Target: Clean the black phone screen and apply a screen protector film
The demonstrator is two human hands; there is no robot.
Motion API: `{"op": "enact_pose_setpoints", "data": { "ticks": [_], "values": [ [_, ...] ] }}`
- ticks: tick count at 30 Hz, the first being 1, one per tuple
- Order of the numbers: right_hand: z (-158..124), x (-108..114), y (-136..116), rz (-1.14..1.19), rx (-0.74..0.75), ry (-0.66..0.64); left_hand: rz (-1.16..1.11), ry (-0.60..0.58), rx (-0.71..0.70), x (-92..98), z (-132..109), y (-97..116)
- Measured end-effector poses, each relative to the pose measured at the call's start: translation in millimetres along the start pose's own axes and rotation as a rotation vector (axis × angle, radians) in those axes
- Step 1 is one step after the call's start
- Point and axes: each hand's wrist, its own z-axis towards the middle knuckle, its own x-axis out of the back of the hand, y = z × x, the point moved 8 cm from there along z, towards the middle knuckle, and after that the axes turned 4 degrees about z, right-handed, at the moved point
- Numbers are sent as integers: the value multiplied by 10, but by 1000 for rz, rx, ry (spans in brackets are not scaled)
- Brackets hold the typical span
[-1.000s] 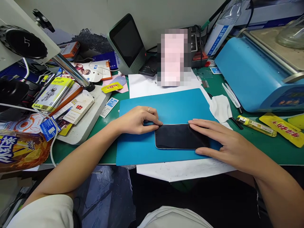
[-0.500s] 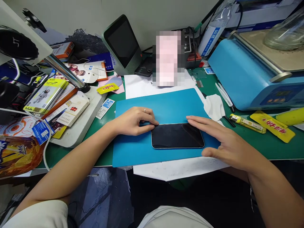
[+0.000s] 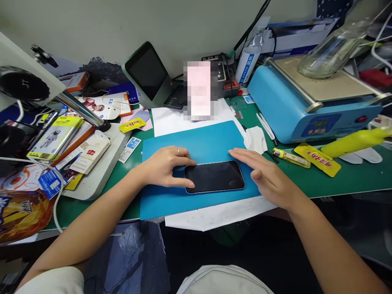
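Note:
A smartphone (image 3: 216, 177) with a dark screen and silvery frame lies face up on a blue mat (image 3: 171, 204). My left hand (image 3: 167, 166) is at its left end, a fingertip by the far edge and the thumb over the near corner, so the phone sits between them. Beyond the phone's right end, my right hand (image 3: 266, 175) is held with stretched fingers and the thumb apart, holding nothing. Its fingertips are above the mat close to the far right corner of the phone; whether they touch the mat I cannot tell.
A blue heating machine (image 3: 275, 110) carries a glass jar (image 3: 324, 61) at the right. Near it lie a white cloth (image 3: 256, 139), a yellow tube (image 3: 290, 158) and a yellow packet (image 3: 318, 159). A grey screen device (image 3: 150, 73) stands behind; boxes (image 3: 56, 136) are stacked left.
The view has turned to the right. My left thumb has spread down onto the phone's near left corner. My right thumb has come away from the phone's near right corner.

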Motion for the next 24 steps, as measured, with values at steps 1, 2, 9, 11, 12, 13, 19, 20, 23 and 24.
{"op": "enact_pose_setpoints", "data": {
  "ticks": [1,2,9,11,12,13,19,20,23,24],
  "values": [
    [9,-13,-10,-29,1,-8,67,-15,3,4,13,51],
    [17,-32,-25,-64,6,-25,134,-37,14,6,23,108],
    [56,-122,-114,-201,69,-111,158,-1,399,-52,-180,423],
    [62,-127,-110,-206,84,-109,90,98,528,-129,-291,453],
    [64,-130,-108,-206,92,-107,65,144,573,-174,-333,466],
    [64,-132,-106,-205,102,-102,37,178,612,-222,-365,472],
    [57,-158,-103,-208,165,-73,-6,268,724,-292,-386,467],
    [55,-162,-109,-208,181,-68,-3,275,727,-276,-383,468],
    [49,-170,-146,-214,235,-56,5,306,742,-225,-394,472],
    [46,-173,-163,-217,253,-55,7,316,748,-213,-400,474]
  ]
}}
